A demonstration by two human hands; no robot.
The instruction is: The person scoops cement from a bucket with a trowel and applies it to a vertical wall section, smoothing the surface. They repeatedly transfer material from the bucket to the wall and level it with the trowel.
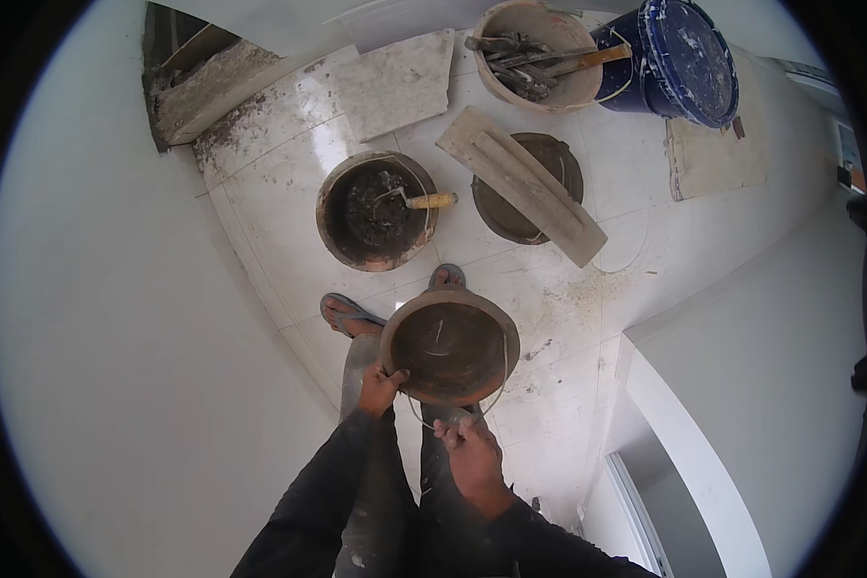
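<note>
My left hand [380, 390] grips the rim of a brown, stained bucket [448, 342], tilted toward the camera in front of my legs, with a dark, bare inside. My right hand [467, 458] has curled fingers at the bottom of its wire handle, closed on it. Beyond, on the floor, stands another bucket [332, 207] holding dark, lumpy material and a trowel with a yellow handle [431, 200]. To its right a long flat float [472, 149] lies across a dark round bucket [496, 212].
A bucket of tools [496, 19] and a blue lidded bucket [694, 67] stand at the back, beside a pale slab [390, 82] and a mat [718, 173]. White walls [116, 337] close in on both sides. A rough opening [197, 87] is at upper left.
</note>
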